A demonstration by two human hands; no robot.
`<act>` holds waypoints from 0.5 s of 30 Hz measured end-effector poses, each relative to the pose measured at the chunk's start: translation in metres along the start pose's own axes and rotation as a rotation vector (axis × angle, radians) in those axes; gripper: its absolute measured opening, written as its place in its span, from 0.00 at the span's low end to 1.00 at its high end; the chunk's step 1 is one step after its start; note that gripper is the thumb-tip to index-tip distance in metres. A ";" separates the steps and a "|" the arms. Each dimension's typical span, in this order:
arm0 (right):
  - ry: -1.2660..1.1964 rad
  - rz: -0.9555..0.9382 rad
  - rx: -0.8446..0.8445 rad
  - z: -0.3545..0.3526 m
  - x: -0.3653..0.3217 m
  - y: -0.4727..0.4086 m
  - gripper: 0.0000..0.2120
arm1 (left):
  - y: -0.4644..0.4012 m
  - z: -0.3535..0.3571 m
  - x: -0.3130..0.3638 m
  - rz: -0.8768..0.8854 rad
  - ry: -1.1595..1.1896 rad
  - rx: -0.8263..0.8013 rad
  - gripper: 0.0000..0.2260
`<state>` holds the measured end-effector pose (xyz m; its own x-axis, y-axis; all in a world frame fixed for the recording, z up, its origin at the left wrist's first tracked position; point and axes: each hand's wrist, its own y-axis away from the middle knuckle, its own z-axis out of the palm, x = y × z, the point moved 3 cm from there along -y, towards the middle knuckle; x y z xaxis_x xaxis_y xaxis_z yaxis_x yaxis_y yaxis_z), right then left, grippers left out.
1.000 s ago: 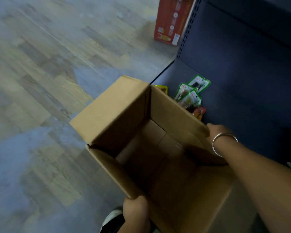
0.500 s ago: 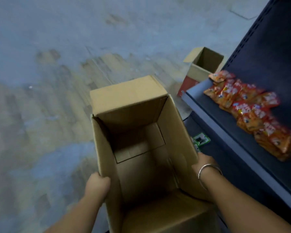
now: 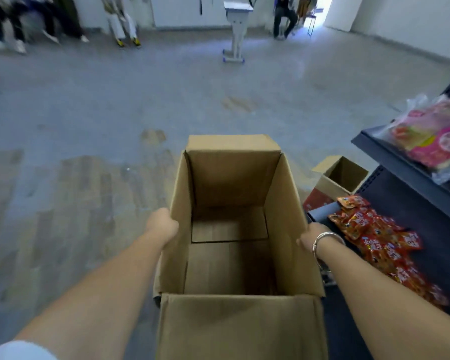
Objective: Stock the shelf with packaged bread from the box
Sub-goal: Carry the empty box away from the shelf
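Between both forearms, held out ahead: plain brown open-topped cardboard box (image 3: 234,229), inside bare, no bread visible. Left hand (image 3: 163,226) and right hand (image 3: 312,236) grip opposite side walls, fingers curled over the edges. Stocking looks finished; pink packets (image 3: 431,141) sit on dark shelf (image 3: 400,165). Next, probably, set box aside.

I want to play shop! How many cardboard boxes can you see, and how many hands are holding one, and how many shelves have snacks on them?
Cardboard boxes: 2, the big box and the small box on the floor
Hands holding the big box: 2, the left hand and the right hand
Shelves with snacks: 2, the upper shelf and the lower shelf
Total: 6
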<state>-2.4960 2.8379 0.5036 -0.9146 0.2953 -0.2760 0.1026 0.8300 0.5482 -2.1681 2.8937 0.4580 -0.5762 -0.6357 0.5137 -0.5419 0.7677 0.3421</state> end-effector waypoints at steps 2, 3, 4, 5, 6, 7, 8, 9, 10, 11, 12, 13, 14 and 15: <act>-0.021 -0.035 -0.006 -0.007 -0.021 0.001 0.20 | -0.003 -0.022 -0.002 0.019 -0.028 0.015 0.13; -0.022 -0.050 -0.006 -0.009 -0.034 0.001 0.20 | -0.007 -0.033 -0.004 0.021 -0.042 0.022 0.13; -0.017 -0.067 -0.002 -0.010 -0.046 0.000 0.20 | -0.013 -0.043 -0.007 0.018 -0.058 0.029 0.13; -0.009 -0.080 0.004 -0.011 -0.059 -0.001 0.19 | -0.019 -0.054 -0.010 0.014 -0.067 0.040 0.13; 0.005 -0.094 0.007 -0.011 -0.073 -0.003 0.18 | -0.026 -0.066 -0.013 0.013 -0.070 0.053 0.13; 0.025 -0.103 0.004 -0.010 -0.087 -0.005 0.17 | -0.034 -0.078 -0.018 0.009 -0.068 0.061 0.12; 0.042 -0.117 0.006 -0.009 -0.101 -0.008 0.16 | -0.044 -0.088 -0.022 0.009 -0.066 0.067 0.12; 0.048 -0.126 0.009 -0.008 -0.116 -0.013 0.15 | -0.053 -0.099 -0.026 -0.001 -0.061 0.063 0.11; 0.053 -0.134 0.009 -0.007 -0.132 -0.019 0.15 | -0.065 -0.108 -0.032 -0.003 -0.058 0.067 0.11; 0.053 -0.143 0.001 -0.004 -0.148 -0.025 0.14 | -0.076 -0.118 -0.038 -0.011 -0.052 0.066 0.10; 0.051 -0.153 0.000 -0.001 -0.162 -0.031 0.13 | -0.085 -0.125 -0.043 -0.014 -0.051 0.064 0.10; 0.050 -0.161 -0.006 0.001 -0.179 -0.036 0.12 | -0.096 -0.134 -0.049 -0.030 -0.044 0.065 0.11; 0.053 -0.171 -0.012 0.004 -0.198 -0.042 0.11 | -0.107 -0.142 -0.056 -0.046 -0.037 0.075 0.11; 0.058 -0.189 -0.016 0.005 -0.215 -0.049 0.10 | -0.116 -0.150 -0.061 -0.066 -0.031 0.083 0.12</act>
<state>-2.3022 2.7364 0.5325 -0.9381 0.1072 -0.3294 -0.0787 0.8601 0.5041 -1.9783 2.8555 0.5053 -0.5555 -0.6882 0.4667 -0.6275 0.7152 0.3078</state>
